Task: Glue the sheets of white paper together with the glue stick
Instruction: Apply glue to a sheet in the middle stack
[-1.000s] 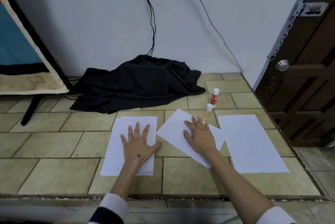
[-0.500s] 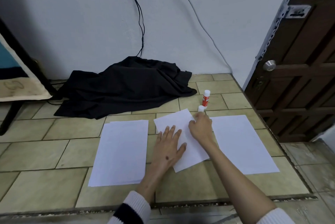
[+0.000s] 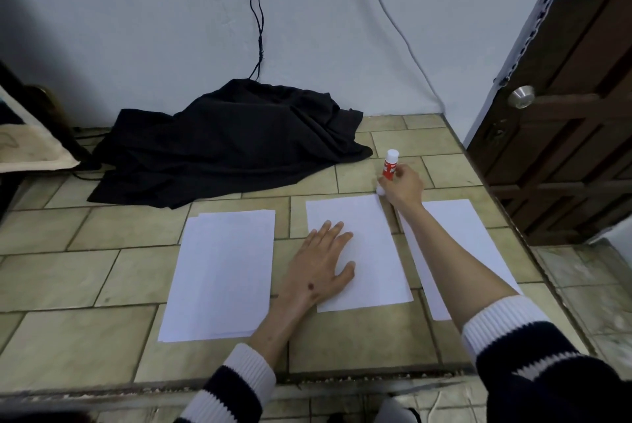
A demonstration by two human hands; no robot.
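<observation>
Pinning the middle sheet (image 3: 362, 251) flat at frame centre with the left hand (image 3: 321, 265), fingers spread, likely against sliding. Closing the right hand (image 3: 402, 188) grip around the upright glue stick (image 3: 390, 166), right of centre, just beyond that sheet's far corner on the tiled desk (image 3: 102, 279), apparently readying for gluing.

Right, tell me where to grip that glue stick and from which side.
Grip the glue stick around its red barrel, below the white end, coming in from the near right side as the right hand does. It stands upright on the tile, so a sideways pinch likely suits it. The left hand lies flat on the middle sheet.
</observation>
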